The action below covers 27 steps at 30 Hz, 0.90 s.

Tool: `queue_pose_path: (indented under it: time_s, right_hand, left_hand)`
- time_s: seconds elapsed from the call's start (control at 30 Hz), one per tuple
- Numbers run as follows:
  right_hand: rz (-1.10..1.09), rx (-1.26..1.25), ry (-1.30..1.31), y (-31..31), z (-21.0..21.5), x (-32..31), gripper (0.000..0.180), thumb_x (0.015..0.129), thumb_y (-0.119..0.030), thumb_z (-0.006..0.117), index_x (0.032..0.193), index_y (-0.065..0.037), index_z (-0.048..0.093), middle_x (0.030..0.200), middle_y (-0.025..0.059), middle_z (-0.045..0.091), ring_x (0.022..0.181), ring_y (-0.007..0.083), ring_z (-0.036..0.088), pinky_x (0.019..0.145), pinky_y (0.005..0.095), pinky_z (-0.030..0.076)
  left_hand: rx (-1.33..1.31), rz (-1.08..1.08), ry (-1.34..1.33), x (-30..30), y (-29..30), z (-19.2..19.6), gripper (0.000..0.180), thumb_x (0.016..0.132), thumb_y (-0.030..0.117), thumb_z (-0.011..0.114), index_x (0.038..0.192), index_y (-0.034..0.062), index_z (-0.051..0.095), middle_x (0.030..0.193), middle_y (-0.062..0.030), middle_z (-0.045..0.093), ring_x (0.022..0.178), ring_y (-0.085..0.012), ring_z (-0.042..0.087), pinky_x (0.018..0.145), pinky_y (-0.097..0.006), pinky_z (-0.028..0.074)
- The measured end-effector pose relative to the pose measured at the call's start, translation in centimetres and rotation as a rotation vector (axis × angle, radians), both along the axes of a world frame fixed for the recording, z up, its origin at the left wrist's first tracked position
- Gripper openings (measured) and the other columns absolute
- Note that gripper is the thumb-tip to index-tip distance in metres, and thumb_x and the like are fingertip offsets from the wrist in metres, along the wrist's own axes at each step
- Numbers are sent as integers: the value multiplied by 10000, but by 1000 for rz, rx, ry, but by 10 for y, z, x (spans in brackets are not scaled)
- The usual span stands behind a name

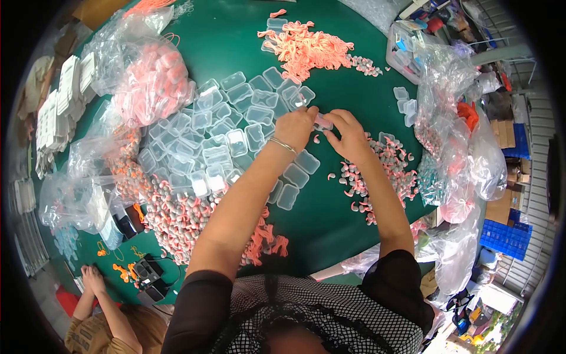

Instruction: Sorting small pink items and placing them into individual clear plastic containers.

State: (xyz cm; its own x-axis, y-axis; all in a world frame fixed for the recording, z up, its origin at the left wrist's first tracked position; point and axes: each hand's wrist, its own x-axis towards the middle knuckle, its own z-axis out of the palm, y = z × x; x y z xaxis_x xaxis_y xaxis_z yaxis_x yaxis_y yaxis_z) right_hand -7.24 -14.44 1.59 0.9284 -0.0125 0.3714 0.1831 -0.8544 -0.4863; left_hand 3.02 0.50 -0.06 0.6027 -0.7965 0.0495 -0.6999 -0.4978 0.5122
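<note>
Over the green table (321, 200), both my hands meet at a small clear plastic box (322, 123) with something pink in it. My left hand (296, 127), a bangle at its wrist, pinches the box's left side. Fingers of my right hand (349, 135) close on its right side; the fingers partly cover the box. Just below lies one small curved pink-and-grey piece (316, 140). A heap of similar pieces (389, 171) spreads under my right forearm. Left of my hands, many clear plastic boxes (259, 115) lie in a loose pile.
Bundled pink cords (312, 50) lie at the far side. A larger pink-and-grey heap (171, 218) is at the left, near a stuffed clear bag (153, 82). Plastic bags (460, 147) line the right edge. Another person's hands (91, 280) rest at the lower left.
</note>
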Motion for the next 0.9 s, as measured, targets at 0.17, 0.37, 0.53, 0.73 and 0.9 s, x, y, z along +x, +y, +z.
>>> queue_pose_path:
  time_s: [0.17,0.37,0.53,0.73,0.9]
  right_hand:
    - [41,30,52,-11,-3,4,401,725,-18,704,1107,-27,581,1052,133,570,988,328,551,828,397,475]
    - [35,55,-3,-13,-21,9,305,798,-20,653,1094,-2,582,1030,153,585,952,338,563,810,389,476]
    - [34,130,43,-11,-25,8,225,843,-37,618,1062,8,593,979,153,593,871,330,579,748,367,486]
    - [60,346,120,-12,-4,3,256,864,-32,596,1119,-1,594,993,121,603,826,242,588,731,314,482]
    - [118,417,152,-4,18,-6,278,884,-57,585,1154,3,566,1065,131,583,861,223,593,752,316,485]
  left_hand:
    - [18,-25,-2,2,-4,-1,334,848,220,620,1149,104,533,942,-121,638,782,-337,657,643,-430,533]
    - [-3,-33,-29,-1,-6,2,247,912,283,540,1057,84,553,893,-136,638,757,-339,651,638,-435,528]
    - [13,-35,-27,5,3,-4,262,919,320,535,993,73,582,825,-127,640,748,-347,645,638,-442,517]
    - [-256,-90,215,11,18,16,315,871,353,614,1024,78,623,852,-114,637,776,-358,634,664,-440,499]
    - [-414,-134,222,6,26,25,335,845,301,668,1049,41,614,882,-134,611,782,-343,614,684,-408,493]
